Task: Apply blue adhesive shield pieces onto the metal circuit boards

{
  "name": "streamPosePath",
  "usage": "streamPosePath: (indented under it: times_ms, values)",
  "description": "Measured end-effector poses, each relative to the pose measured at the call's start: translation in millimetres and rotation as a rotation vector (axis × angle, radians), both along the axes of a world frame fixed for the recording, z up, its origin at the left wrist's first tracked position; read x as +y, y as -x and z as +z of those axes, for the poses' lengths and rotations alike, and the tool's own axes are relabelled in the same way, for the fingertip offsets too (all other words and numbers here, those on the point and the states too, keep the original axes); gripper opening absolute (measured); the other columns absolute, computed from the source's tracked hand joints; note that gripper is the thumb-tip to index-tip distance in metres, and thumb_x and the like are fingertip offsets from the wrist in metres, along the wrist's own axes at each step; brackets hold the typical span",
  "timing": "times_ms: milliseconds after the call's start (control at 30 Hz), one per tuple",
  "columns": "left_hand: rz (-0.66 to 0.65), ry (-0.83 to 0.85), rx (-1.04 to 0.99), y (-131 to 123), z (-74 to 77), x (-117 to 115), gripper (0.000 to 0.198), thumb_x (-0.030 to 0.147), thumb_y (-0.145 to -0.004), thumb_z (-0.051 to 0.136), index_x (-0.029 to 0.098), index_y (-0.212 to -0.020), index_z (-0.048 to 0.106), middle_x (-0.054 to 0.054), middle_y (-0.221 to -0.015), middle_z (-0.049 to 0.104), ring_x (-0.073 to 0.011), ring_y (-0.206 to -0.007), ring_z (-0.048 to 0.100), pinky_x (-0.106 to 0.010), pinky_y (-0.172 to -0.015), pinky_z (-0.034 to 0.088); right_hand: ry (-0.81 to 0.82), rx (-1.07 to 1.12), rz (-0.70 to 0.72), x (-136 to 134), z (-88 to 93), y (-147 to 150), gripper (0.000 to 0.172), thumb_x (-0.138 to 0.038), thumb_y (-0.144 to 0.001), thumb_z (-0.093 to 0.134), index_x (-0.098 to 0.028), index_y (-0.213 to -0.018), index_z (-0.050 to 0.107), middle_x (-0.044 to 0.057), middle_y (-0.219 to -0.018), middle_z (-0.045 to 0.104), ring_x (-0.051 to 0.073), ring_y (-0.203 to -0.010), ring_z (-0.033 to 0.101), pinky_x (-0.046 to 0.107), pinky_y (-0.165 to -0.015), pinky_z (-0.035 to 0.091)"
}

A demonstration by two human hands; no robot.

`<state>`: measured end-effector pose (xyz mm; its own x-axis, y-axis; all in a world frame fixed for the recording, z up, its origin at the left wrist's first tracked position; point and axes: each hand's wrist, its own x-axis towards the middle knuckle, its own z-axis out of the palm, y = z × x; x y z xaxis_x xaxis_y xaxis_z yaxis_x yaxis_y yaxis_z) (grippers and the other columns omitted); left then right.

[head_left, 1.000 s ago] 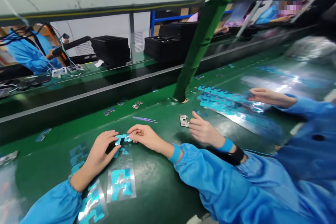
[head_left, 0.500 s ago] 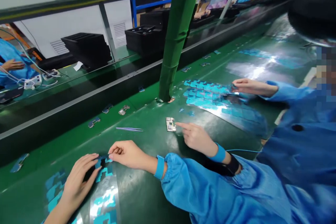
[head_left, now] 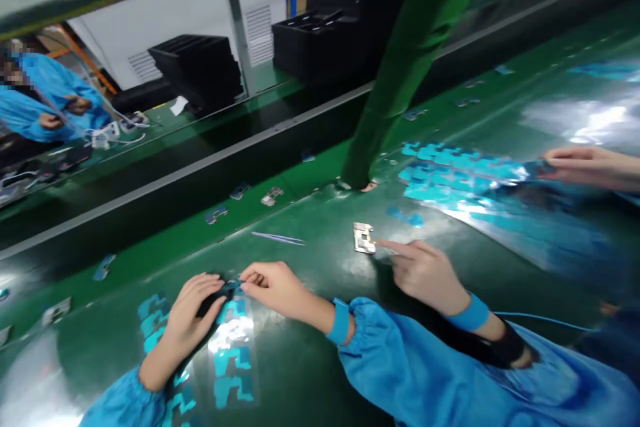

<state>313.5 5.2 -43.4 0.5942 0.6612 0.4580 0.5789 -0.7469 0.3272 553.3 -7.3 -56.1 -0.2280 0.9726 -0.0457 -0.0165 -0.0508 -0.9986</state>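
My left hand [head_left: 193,310] curls round a small dark part [head_left: 213,300] and presses it onto the green bench. My right hand [head_left: 273,285] pinches a teal sticker [head_left: 234,287] at the top edge of that part. The two hands meet above a clear backing sheet [head_left: 235,353] that carries more teal stickers. A second sticker sheet [head_left: 153,323] lies just left of my left wrist.
A co-worker's hand [head_left: 425,270] points at a small metal board [head_left: 363,238]; their other hand [head_left: 583,163] rests on a large sheet of teal stickers [head_left: 450,173]. Tweezers [head_left: 277,237] lie ahead. A green post [head_left: 395,80], a conveyor channel [head_left: 165,180] and black trays [head_left: 200,70] stand beyond.
The view has swung and tilted down. My hands stay together on the part and sticker. The co-worker's pointing finger has stayed close to the metal board.
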Motion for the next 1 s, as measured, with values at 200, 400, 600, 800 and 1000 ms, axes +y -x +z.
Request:
streamPosePath:
  times_ms: [200, 400, 600, 800, 1000]
  values:
    - [-0.042, 0.080, -0.049, -2, 1.1, -8, 0.037, 0.030, -0.091, 0.071, 0.023, -0.125, 0.058, -0.011, -0.121, 0.072, -0.0246, -0.117, 0.068, -0.049, -0.104, 0.054, 0.031, -0.001, 0.000, -2, -4.1, -2, 0.016, -0.034, -0.079, 0.072, -0.019, -0.087, 0.073, 0.002, -0.077, 0.072, 0.017, -0.073, 0.066, 0.030, -0.069, 0.051]
    - [0.009, 0.110, -0.052, 1, 2.7, -14, 0.042, 0.031, -0.095, 0.064, 0.021, -0.134, 0.053, -0.014, -0.129, 0.069, -0.0252, -0.124, 0.064, -0.049, -0.107, 0.051, 0.069, 0.055, -0.076, -3, 1.8, -4, 0.032, -0.049, -0.074, 0.077, -0.019, -0.083, 0.070, 0.001, -0.067, 0.067, 0.016, -0.063, 0.063, 0.031, -0.063, 0.053]
    - [-0.021, 0.105, 0.203, 0, -2.8, -11, 0.030, 0.031, -0.098, 0.056, 0.019, -0.124, 0.062, -0.015, -0.137, 0.065, -0.0315, -0.132, 0.058, -0.061, -0.115, 0.042, 0.045, 0.031, -0.410, 6, 11.2, -31, 0.045, -0.062, -0.066, 0.077, -0.021, -0.082, 0.066, 0.002, -0.065, 0.065, 0.019, -0.062, 0.064, 0.035, -0.061, 0.055]
    - [0.022, 0.099, 0.193, -2, 8.7, -9, 0.026, 0.034, -0.097, 0.055, 0.022, -0.115, 0.070, -0.011, -0.132, 0.069, -0.0279, -0.134, 0.057, -0.056, -0.121, 0.034, -0.005, 0.054, -0.775, -1, 16.3, -62, 0.040, -0.060, -0.065, 0.080, -0.030, -0.085, 0.062, 0.003, -0.068, 0.060, 0.022, -0.062, 0.057, 0.047, -0.071, 0.052]
    - [0.808, 0.270, 0.174, 103, 36.2, 66, 0.032, 0.021, -0.100, 0.044, 0.022, -0.124, 0.066, -0.011, -0.127, 0.069, -0.0239, -0.123, 0.062, -0.048, -0.110, 0.047, 0.122, -0.120, -0.621, 5, -12.4, -56, 0.034, -0.066, -0.060, 0.080, -0.039, -0.077, 0.071, 0.013, -0.073, 0.067, 0.028, -0.065, 0.064, 0.053, -0.074, 0.054]
